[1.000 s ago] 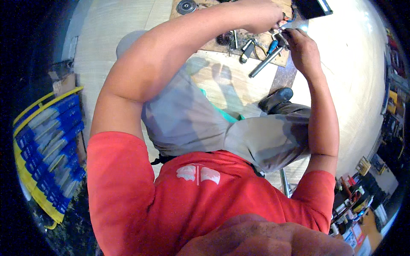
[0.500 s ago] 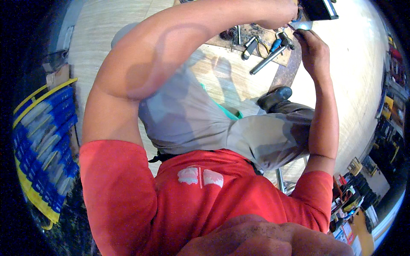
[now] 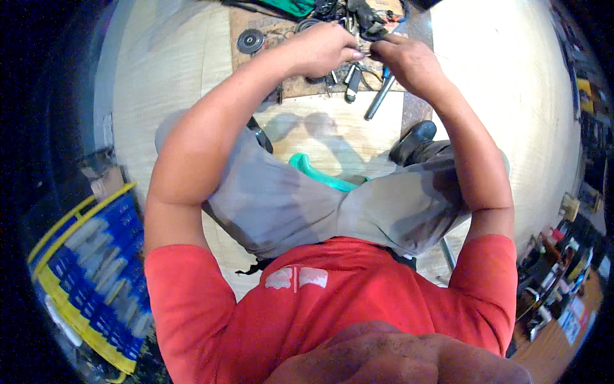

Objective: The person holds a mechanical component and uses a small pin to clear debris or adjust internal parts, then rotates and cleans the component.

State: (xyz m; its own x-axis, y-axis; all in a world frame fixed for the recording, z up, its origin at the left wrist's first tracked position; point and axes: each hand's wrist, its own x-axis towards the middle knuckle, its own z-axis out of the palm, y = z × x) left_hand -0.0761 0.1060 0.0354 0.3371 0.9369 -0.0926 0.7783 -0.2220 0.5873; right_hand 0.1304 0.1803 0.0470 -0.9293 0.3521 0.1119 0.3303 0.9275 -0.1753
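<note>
Both of my hands meet over a brown work board (image 3: 313, 86) on the floor. My left hand (image 3: 325, 51) is closed in a pinch, thumb toward the right. My right hand (image 3: 412, 64) is closed too, its fingertips almost touching the left ones. Something small and thin seems to lie between the fingertips, too small to name. Just below the hands are a tool with a metal tube handle (image 3: 380, 100), partly hidden by my right hand, and a black-and-silver hand tool (image 3: 352, 86). Behind the fingers lies a dark, crumpled thing (image 3: 367, 19).
A round black disc (image 3: 251, 41) lies on the board's left part. Green fabric (image 3: 295, 6) and black cables are at the far edge. A green curved thing (image 3: 320, 178) lies between my legs. A rack of blue bins with yellow rails (image 3: 89, 281) stands at left, shelves at right.
My left hand has drawn back and left from the dark box-like thing at the top right, which has left the view. My right hand has shifted left. The view has shifted, showing more of the board.
</note>
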